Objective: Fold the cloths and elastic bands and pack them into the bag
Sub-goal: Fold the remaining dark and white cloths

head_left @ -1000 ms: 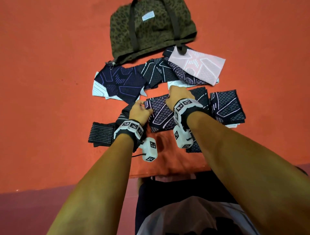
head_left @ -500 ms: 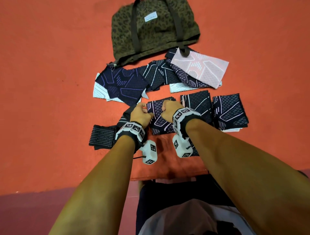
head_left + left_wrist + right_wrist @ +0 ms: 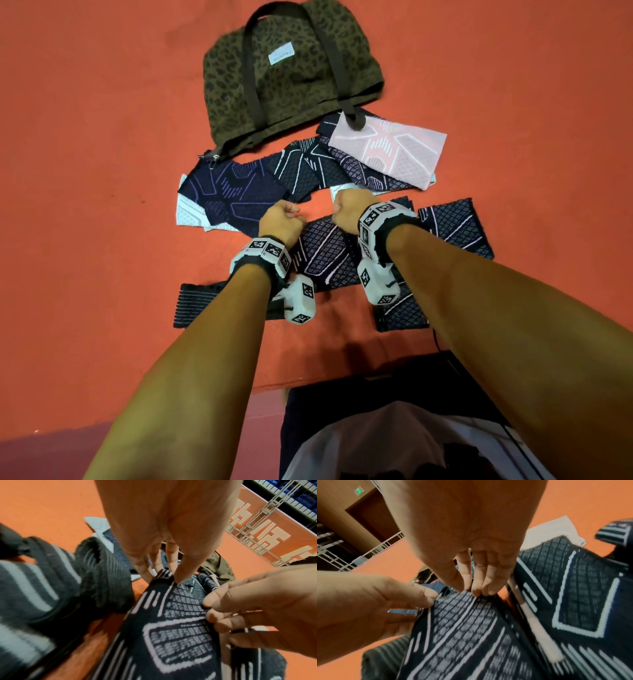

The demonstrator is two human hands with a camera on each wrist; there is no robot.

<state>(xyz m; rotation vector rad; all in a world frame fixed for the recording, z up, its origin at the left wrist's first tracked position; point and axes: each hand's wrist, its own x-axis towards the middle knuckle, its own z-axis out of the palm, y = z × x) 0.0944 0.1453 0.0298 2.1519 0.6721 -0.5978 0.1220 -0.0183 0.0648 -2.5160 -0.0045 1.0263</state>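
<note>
The leopard-print bag (image 3: pixel 291 78) is lying at the far end of the orange floor (image 3: pixel 85 137), its mouth facing a loose spread of unfolded cloths (image 3: pixel 239 195) just beside it. Nearer, the patterned dark cloth (image 3: pixel 325 253) is hanging between both hands, its far edge raised. The left hand (image 3: pixel 281 222) is pinching the left corner of that edge between thumb and fingertips, and the right hand (image 3: pixel 351 209) is pinching the right corner likewise. Two folded cloths (image 3: pixel 455 226) are lying to the right, and a striped elastic band (image 3: pixel 198 305) is lying near left.

To fold well, both corners should probably be travelling level and at equal tension, landing square on the near edge, then the crease being pressed flat before release; uneven pulling would likely skew the knit.

A small pale label (image 3: pixel 281 56) is sitting on the bag; its print is too small to read. Pale blocky lettering on an orange wall, seen from the left wrist, is not legible.
</note>
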